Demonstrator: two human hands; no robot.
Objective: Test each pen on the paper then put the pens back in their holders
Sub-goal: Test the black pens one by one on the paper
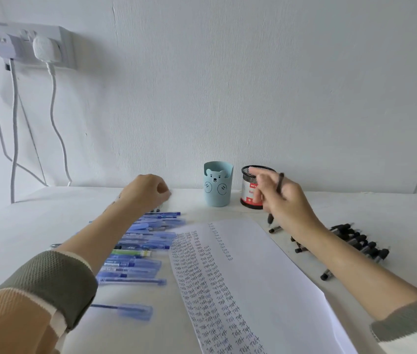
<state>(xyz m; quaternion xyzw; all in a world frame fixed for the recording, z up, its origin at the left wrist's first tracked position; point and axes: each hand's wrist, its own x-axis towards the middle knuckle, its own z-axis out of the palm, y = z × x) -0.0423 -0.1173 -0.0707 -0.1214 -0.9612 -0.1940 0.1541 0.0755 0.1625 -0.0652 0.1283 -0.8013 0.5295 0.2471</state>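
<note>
Nearest of all is the left sleeve (43, 290), pushed back off the wrist, probably to keep it clear of the ink. Beside it the paper (266, 277) lies slantwise down the middle of the worktop (49, 213), its left part filled with columns of the word "test", so much of the testing looks done.

Blue pens (138, 246) lie in a rough row left of the sheet, with one stray pen (125, 309) nearer. Black pens (355, 241) lie in a heap on the right. The sorting by colour seems meant to match the two holders at the far wall: a bear holder (218, 185) in pale blue, and a mesh holder (249, 185) just right of it.

The right hand (286, 200) grips a black pen (270, 218) and is raised just in front of the mesh holder, tip pointing down. I judge it is about to go in.

The left hand (148, 192) hovers with curled fingers over the far end of the blue row, likely reaching for a pen. Whether it holds one I cannot tell.
</note>
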